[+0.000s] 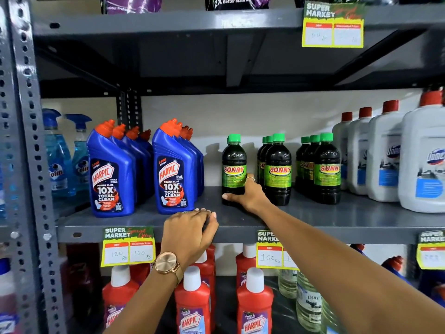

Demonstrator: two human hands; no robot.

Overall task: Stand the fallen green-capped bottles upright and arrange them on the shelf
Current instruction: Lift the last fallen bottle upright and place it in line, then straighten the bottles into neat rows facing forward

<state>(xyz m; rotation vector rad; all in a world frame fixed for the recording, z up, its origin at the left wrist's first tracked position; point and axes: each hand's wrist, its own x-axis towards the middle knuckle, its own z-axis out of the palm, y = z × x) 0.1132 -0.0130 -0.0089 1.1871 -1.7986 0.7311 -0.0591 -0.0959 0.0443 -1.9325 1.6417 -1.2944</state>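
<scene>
Grey metal shelf (313,213): Sunny bottle (234,169) stands upright mid-shelf near the front edge, base clasped by right hand (250,195), likely for row alignment. Left hand (190,227) is curled over the front edge, grasping nothing, probably bracing.

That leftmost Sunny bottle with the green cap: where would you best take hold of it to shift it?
Low on the body of the leftmost Sunny bottle, from the front right, as the right hand does now. It stands upright, its right side faces the open gap, and the wide body probably steadies better than the narrow cap.
</scene>
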